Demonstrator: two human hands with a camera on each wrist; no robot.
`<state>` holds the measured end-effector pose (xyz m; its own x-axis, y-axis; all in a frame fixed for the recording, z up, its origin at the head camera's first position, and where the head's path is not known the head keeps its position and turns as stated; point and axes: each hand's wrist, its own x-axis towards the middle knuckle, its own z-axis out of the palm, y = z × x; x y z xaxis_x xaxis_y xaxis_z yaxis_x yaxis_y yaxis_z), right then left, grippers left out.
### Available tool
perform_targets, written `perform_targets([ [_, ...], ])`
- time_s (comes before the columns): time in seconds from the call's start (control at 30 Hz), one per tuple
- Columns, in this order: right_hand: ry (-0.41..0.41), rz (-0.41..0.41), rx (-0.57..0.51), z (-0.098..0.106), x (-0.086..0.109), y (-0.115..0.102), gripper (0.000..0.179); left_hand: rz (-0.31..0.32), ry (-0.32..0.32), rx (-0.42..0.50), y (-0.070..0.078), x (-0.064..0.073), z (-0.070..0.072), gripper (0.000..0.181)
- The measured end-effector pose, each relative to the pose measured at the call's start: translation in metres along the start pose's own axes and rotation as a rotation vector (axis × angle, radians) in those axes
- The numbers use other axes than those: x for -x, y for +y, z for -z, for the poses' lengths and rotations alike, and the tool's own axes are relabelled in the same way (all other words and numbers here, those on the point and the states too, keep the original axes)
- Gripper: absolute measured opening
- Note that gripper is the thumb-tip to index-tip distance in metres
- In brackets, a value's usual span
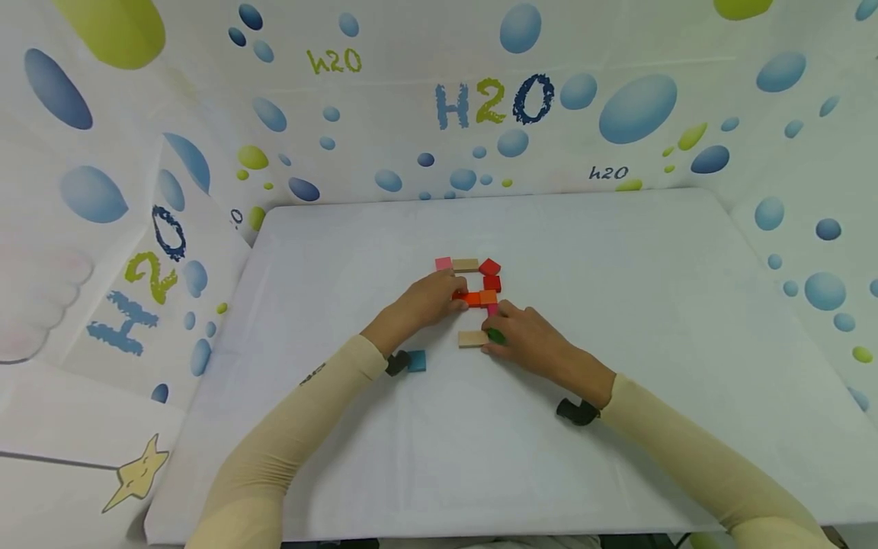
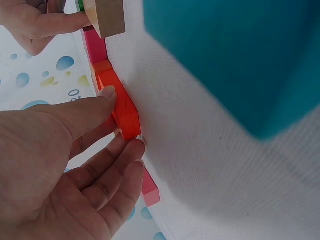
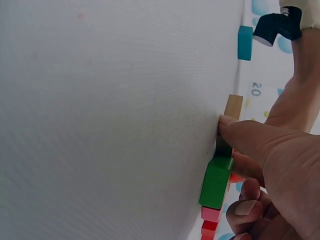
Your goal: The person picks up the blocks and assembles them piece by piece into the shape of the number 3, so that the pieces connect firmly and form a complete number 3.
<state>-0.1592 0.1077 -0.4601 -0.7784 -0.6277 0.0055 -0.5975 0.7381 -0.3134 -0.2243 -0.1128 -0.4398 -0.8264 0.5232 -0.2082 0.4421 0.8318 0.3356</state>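
My left hand (image 1: 430, 297) holds an orange-red block (image 2: 127, 112) on the white tabletop, thumb on one face and fingers curled at its end. An orange block (image 1: 488, 297) adjoins it. My right hand (image 1: 531, 339) pinches a plain wooden block (image 3: 233, 106) between thumb and index finger. Beside it sits a green block (image 3: 217, 182), mostly covered by the right hand in the head view. A pink block (image 3: 211, 214) stands between the green and orange ones. Above the left hand lie a light pink block (image 1: 443, 263) and another wooden block (image 1: 466, 265).
Two red blocks, a pentagon-shaped one (image 1: 489, 267) and a squarer one (image 1: 491, 284), continue the row at the right. A blue block (image 1: 417, 361) lies apart, near the left wrist. White cloth with blue and green drops (image 1: 384, 114) hangs behind the table (image 1: 652, 305).
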Motion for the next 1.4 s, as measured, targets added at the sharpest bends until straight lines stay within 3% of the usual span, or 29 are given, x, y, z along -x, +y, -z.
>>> perform_targets([
  [0.6, 0.001, -0.005, 0.022, 0.007, 0.005, -0.001, 0.038, 0.000, 0.001, 0.003, 0.001, 0.000, 0.000, 0.031],
  [0.73, 0.024, -0.036, 0.017, 0.014, 0.009, 0.001, 0.045, -0.001, 0.010, 0.004, 0.000, -0.001, -0.001, 0.032],
  [1.0, -0.006, -0.113, 0.019, 0.017, 0.015, 0.010, 0.052, -0.001, 0.005, -0.002, 0.000, -0.002, 0.000, 0.032],
  [1.27, 0.012, -0.098, 0.008, 0.013, 0.017, 0.014, 0.052, 0.009, -0.019, -0.003, 0.001, -0.001, 0.002, 0.032],
  [1.4, 0.048, -0.036, 0.015, 0.010, 0.012, 0.007, 0.046, 0.006, -0.025, 0.002, 0.002, -0.002, 0.004, 0.032],
])
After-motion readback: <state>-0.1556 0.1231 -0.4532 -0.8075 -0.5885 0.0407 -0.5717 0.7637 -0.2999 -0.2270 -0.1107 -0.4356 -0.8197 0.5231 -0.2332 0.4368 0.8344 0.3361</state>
